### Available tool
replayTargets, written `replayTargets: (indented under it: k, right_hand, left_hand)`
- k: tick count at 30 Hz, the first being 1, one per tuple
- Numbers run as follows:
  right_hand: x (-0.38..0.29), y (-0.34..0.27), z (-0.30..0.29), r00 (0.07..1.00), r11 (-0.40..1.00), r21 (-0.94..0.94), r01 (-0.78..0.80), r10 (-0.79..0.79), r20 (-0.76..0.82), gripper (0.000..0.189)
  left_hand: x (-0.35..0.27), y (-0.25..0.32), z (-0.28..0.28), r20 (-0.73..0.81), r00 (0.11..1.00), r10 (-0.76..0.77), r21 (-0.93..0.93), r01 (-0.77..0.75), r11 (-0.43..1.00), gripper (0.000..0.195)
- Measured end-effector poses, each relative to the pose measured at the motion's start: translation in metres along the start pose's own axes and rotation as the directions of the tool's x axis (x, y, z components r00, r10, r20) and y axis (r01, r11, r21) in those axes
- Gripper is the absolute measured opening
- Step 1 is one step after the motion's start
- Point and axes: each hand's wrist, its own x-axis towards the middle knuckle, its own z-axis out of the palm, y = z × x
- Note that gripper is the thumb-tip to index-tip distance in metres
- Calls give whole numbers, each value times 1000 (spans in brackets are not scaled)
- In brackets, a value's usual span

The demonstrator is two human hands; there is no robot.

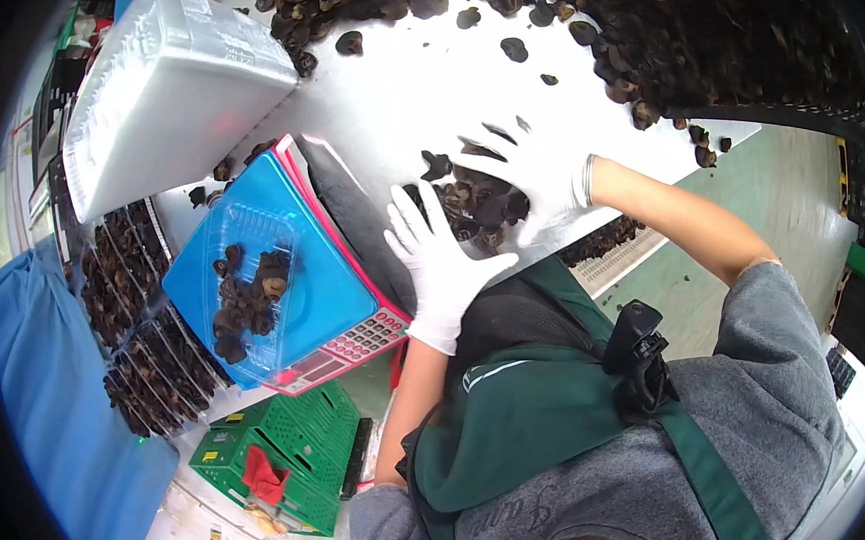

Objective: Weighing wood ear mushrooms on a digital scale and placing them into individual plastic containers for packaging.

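Note:
A small heap of dark brown pieces, seemingly wood ear mushrooms (477, 207), lies near the front edge of a shiny white-lit table (404, 84). My left hand (439, 262), in a white glove, has its fingers spread at the heap's left side. Over the heap's right side is my right hand (538, 165), also gloved, its fingers apart and slightly blurred. Neither hand visibly grips a piece. To the left, a clear plastic tray (294, 280) with several dark pieces stands on the blue platform of a weighing scale (327, 262) with a red-edged keypad.
A stack of clear plastic trays (174, 122) leans at the upper left. Filled trays (161, 364) stand left of the scale. A large mass of the dark pieces (717, 32) covers the far right, by a black crate rim (775, 114). Green crates (288, 461) stand below.

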Motion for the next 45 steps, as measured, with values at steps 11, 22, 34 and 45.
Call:
replayTargets:
  k: [11, 22, 34, 45]
  right_hand:
    - [44, 3, 22, 971, 988, 141, -69, 98, -218, 105]
    - [44, -54, -64, 962, 784, 614, 87, 93, -256, 61]
    - [211, -180, -92, 882, 850, 237, 470, -442, -164, 72]
    - [189, -149, -84, 825, 739, 460, 493, -229, -516, 56]
  left_hand:
    - [48, -16, 12, -234, 971, -48, -294, -24, 956, 92]
    - [20, -11, -74, -260, 961, -93, -616, -92, 782, 67]
    - [-65, -130, -188, -412, 851, -326, -206, 261, 943, 75]
    - [-121, -168, -185, -422, 866, -267, -170, 213, 962, 93]
